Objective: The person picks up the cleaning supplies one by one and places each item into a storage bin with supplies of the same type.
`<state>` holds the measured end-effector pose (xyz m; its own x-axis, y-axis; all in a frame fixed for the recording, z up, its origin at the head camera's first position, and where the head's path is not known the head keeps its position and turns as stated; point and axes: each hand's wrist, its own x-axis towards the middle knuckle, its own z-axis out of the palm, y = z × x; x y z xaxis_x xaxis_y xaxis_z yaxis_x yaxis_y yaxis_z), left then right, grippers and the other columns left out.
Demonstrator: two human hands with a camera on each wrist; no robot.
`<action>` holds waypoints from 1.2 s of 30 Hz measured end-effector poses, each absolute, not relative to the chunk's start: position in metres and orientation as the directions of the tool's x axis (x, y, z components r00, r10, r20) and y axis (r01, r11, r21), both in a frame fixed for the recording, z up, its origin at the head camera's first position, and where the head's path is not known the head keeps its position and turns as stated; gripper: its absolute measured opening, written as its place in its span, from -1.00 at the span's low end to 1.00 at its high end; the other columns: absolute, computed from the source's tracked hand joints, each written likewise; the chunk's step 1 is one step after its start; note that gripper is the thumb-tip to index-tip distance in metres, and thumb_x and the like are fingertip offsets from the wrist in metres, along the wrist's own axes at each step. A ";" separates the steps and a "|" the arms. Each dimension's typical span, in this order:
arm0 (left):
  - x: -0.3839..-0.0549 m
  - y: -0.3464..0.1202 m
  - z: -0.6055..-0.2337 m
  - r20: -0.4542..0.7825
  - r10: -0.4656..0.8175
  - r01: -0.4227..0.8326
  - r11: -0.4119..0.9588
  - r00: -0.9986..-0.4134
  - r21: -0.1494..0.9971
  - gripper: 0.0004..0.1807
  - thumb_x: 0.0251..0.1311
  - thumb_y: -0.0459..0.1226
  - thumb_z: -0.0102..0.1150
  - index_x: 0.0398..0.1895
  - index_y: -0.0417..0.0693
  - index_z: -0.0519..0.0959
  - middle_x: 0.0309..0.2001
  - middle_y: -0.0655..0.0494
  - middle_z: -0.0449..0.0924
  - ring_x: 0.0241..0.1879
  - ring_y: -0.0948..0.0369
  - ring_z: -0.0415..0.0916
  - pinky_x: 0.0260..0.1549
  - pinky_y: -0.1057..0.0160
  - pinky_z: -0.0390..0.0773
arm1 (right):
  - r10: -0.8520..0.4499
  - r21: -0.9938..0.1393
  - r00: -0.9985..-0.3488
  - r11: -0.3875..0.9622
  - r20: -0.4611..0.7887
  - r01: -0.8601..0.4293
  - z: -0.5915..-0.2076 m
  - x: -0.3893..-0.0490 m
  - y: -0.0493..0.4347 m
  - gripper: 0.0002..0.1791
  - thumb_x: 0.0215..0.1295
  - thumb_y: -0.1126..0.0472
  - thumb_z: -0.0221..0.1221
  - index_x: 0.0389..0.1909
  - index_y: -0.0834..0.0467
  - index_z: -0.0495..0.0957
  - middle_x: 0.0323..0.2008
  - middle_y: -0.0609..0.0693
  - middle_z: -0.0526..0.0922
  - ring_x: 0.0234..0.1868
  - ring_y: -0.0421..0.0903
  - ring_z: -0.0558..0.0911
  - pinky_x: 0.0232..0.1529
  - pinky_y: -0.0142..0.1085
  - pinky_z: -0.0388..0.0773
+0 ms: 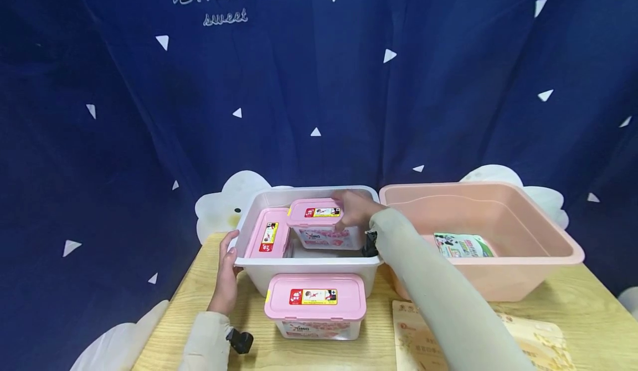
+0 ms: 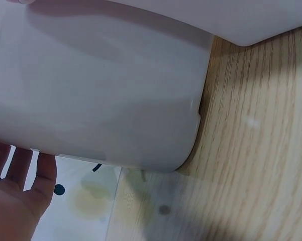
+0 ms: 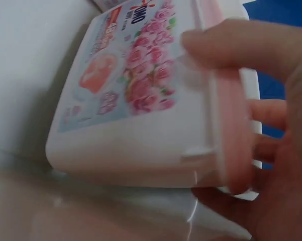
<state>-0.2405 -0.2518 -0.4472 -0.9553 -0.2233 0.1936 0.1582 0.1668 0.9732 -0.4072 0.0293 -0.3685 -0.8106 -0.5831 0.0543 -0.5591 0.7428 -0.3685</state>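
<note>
My right hand (image 1: 356, 210) grips a pink-lidded laundry capsule box (image 1: 316, 215) at the right end of its lid, inside the white basin (image 1: 319, 261). In the right wrist view the thumb lies on the front wall of the box (image 3: 135, 75), with fingers round the lid's far side. A second pink-lidded box (image 1: 269, 232) sits lengthwise at the basin's left. My left hand (image 1: 226, 279) touches the basin's left side at the rim; in the left wrist view its straight fingers (image 2: 20, 170) meet the basin's edge. A third box (image 1: 315, 304) stands on the table in front.
A peach basin (image 1: 478, 266) stands at the right, holding a green-and-white packet (image 1: 463, 245). A beige printed packet (image 1: 535, 340) lies on the wooden table (image 1: 371, 354) partly under my right forearm. A blue curtain (image 1: 319, 83) hangs behind.
</note>
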 end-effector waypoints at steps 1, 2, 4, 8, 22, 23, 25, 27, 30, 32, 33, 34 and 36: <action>-0.241 -0.252 -0.447 0.194 -0.223 0.159 0.165 -0.956 0.973 -0.51 0.35 0.00 -0.61 0.34 0.29 -0.03 0.30 0.10 0.12 0.13 0.20 0.23 -0.02 0.22 0.25 | -0.589 -0.372 -0.807 0.741 0.042 -0.560 -0.369 -0.407 0.030 -0.19 -0.42 0.06 0.45 0.05 0.03 0.46 -0.20 -0.09 0.64 -0.26 -0.14 0.55 -0.15 -0.25 0.49; -0.241 -0.252 -0.447 0.195 -0.223 0.160 0.165 -0.955 0.973 -0.51 0.36 0.00 -0.60 0.34 0.29 -0.02 0.30 0.11 0.12 0.13 0.20 0.23 -0.02 0.22 0.25 | -0.589 -0.385 -0.808 0.740 0.022 -0.551 -0.370 -0.407 0.030 -0.22 -0.42 0.09 0.45 0.03 0.04 0.46 -0.22 -0.08 0.64 -0.28 -0.13 0.55 -0.19 -0.26 0.50; -0.241 -0.251 -0.447 0.195 -0.221 0.162 0.158 -0.956 0.974 -0.52 0.36 -0.01 -0.60 0.34 0.29 -0.02 0.29 0.10 0.13 0.12 0.20 0.24 -0.03 0.24 0.26 | -0.574 -0.411 -0.818 0.753 -0.027 -0.515 -0.371 -0.406 0.030 -0.26 -0.38 0.13 0.46 0.00 0.05 0.45 -0.23 -0.07 0.62 -0.28 -0.11 0.55 -0.31 -0.27 0.53; -0.243 -0.251 -0.446 0.197 -0.212 0.167 0.152 -0.957 0.974 -0.52 0.36 -0.03 -0.59 0.33 0.29 -0.02 0.28 0.10 0.15 0.12 0.19 0.24 -0.04 0.24 0.26 | -0.525 -0.422 -0.843 0.795 -0.120 -0.436 -0.374 -0.405 0.029 -0.27 -0.31 0.15 0.46 0.02 0.05 0.42 -0.19 -0.04 0.57 -0.24 -0.08 0.54 -0.54 -0.30 0.53; -0.244 -0.254 -0.446 0.189 -0.216 0.159 0.146 -0.958 0.976 -0.52 0.36 -0.04 -0.60 0.34 0.31 -0.03 0.31 0.12 0.11 0.14 0.19 0.22 -0.01 0.23 0.26 | -0.499 -0.287 -0.848 0.850 -0.177 -0.441 -0.373 -0.405 0.025 -0.31 -0.36 0.07 0.50 -0.07 -0.01 0.47 -0.23 -0.11 0.59 -0.21 -0.11 0.51 -0.09 -0.18 0.44; -0.243 -0.254 -0.446 0.187 -0.217 0.158 0.147 -0.958 0.976 -0.52 0.36 -0.04 -0.60 0.34 0.30 -0.03 0.31 0.12 0.11 0.14 0.19 0.22 -0.02 0.25 0.26 | -0.502 -0.286 -0.846 0.849 -0.179 -0.444 -0.373 -0.404 0.024 -0.33 -0.37 0.07 0.51 -0.09 0.00 0.48 -0.24 -0.11 0.60 -0.23 -0.11 0.51 -0.11 -0.19 0.44; -0.241 -0.254 -0.447 0.186 -0.220 0.155 0.150 -0.958 0.977 -0.52 0.36 -0.04 -0.60 0.34 0.30 -0.02 0.31 0.12 0.11 0.14 0.20 0.22 -0.03 0.27 0.27 | -0.501 -0.283 -0.846 0.851 -0.182 -0.443 -0.372 -0.402 0.024 -0.36 -0.37 0.07 0.51 -0.13 0.01 0.50 -0.28 -0.11 0.59 -0.25 -0.11 0.51 -0.14 -0.21 0.43; -0.240 -0.253 -0.447 0.187 -0.222 0.155 0.152 -0.957 0.976 -0.52 0.36 -0.03 -0.60 0.34 0.29 -0.02 0.30 0.12 0.12 0.14 0.20 0.23 -0.03 0.28 0.28 | -0.505 -0.279 -0.845 0.849 -0.177 -0.449 -0.371 -0.400 0.024 -0.39 -0.38 0.06 0.51 -0.18 0.03 0.51 -0.31 -0.11 0.58 -0.27 -0.10 0.50 -0.18 -0.23 0.43; -0.239 -0.253 -0.447 0.191 -0.225 0.158 0.158 -0.955 0.975 -0.52 0.36 -0.01 -0.60 0.34 0.28 -0.02 0.30 0.12 0.12 0.13 0.20 0.24 -0.03 0.26 0.27 | -0.502 -0.279 -0.850 0.849 -0.163 -0.448 -0.372 -0.400 0.024 -0.43 -0.37 0.06 0.51 -0.22 0.04 0.52 -0.31 -0.09 0.54 -0.28 -0.10 0.49 -0.26 -0.27 0.43; -0.239 -0.253 -0.447 0.195 -0.222 0.163 0.155 -0.955 0.974 -0.51 0.36 -0.01 -0.60 0.34 0.26 -0.02 0.30 0.10 0.13 0.13 0.18 0.23 -0.03 0.23 0.27 | -0.497 -0.273 -0.855 0.852 -0.147 -0.447 -0.372 -0.400 0.025 -0.44 -0.38 0.06 0.51 -0.24 0.05 0.53 -0.27 -0.06 0.51 -0.26 -0.08 0.47 -0.32 -0.30 0.43; -0.240 -0.253 -0.447 0.193 -0.221 0.161 0.158 -0.956 0.974 -0.52 0.36 -0.01 -0.60 0.34 0.26 -0.02 0.30 0.11 0.13 0.13 0.19 0.23 -0.03 0.23 0.27 | -0.488 -0.272 -0.861 0.856 -0.141 -0.440 -0.372 -0.399 0.025 -0.44 -0.39 0.06 0.51 -0.24 0.05 0.54 -0.24 -0.04 0.49 -0.25 -0.07 0.47 -0.35 -0.31 0.44; -0.240 -0.253 -0.447 0.194 -0.218 0.161 0.159 -0.957 0.974 -0.51 0.36 0.00 -0.60 0.34 0.26 -0.02 0.30 0.10 0.12 0.13 0.18 0.23 -0.03 0.22 0.26 | -0.474 -0.278 -0.869 0.861 -0.138 -0.426 -0.372 -0.399 0.025 -0.42 -0.40 0.07 0.51 -0.23 0.05 0.54 -0.21 -0.03 0.47 -0.23 -0.06 0.46 -0.38 -0.32 0.45; -0.241 -0.253 -0.447 0.192 -0.215 0.159 0.159 -0.958 0.974 -0.52 0.36 0.00 -0.60 0.33 0.27 -0.02 0.29 0.11 0.12 0.12 0.18 0.23 -0.03 0.23 0.27 | -0.450 -0.288 -0.883 0.870 -0.133 -0.400 -0.371 -0.398 0.026 -0.39 -0.41 0.07 0.52 -0.19 0.06 0.54 -0.15 0.00 0.42 -0.18 -0.04 0.45 -0.38 -0.31 0.48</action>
<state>-0.2409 -0.2532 -0.4466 -0.9575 -0.2153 0.1918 0.1593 0.1595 0.9743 -0.3977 0.0258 -0.3705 -0.8832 -0.4497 -0.1331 -0.3998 0.8703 -0.2878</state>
